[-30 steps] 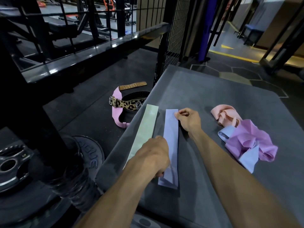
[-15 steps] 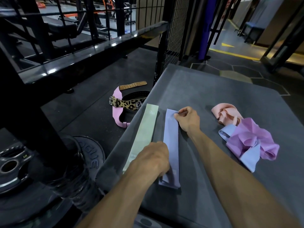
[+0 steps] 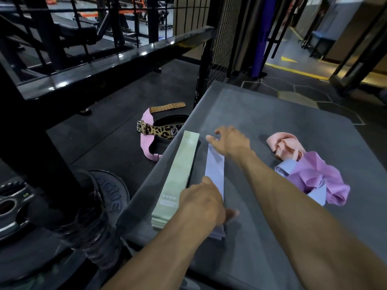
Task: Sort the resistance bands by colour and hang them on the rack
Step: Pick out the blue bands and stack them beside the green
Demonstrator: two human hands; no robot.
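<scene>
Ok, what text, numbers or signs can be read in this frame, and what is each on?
"OGUE": raised letters on the black weight plate, start hidden.
"5": small metal plate at far left.
Green band: faint print at both ends, too blurred to read.
Leopard belt: round logo, unreadable.
Yellow arrow: floor marking.

Both bare forearms reach forward over the surface, hands low.
Left hand [image 3: 202, 203] palm down, knuckles up, fingers curled loosely, fingertip poking out to the right, pressing flat. Right hand [image 3: 229, 141] further ahead, wrist extended, fingers spread and slightly lifted, thumb apart, not gripping. Right forearm crosses diagonally behind the left hand.
</scene>
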